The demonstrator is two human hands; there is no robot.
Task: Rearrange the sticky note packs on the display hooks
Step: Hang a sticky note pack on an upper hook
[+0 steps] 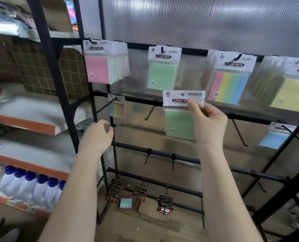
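Observation:
My right hand [207,122] pinches the white header card of a green sticky note pack [179,123], held free in front of the second rail, below a hanging green pack [162,74]. My left hand [98,133] hovers by the rack's left post with loosely curled fingers, holding nothing. On the top rail hang a stack of pink-fronted packs [99,67], a striped multicolour pack [230,84] and yellow packs [290,91]. The second rail carries a small striped pack [117,107], a bare hook [151,110] and a blue pack [274,138].
A black wire rack [155,152] stands before a ribbed translucent panel. Lower rails have bare hooks; brown carded items [164,203] and a loose teal note block [126,203] sit near the floor. Left shelving holds white bottles with blue caps [31,186] and cardboard.

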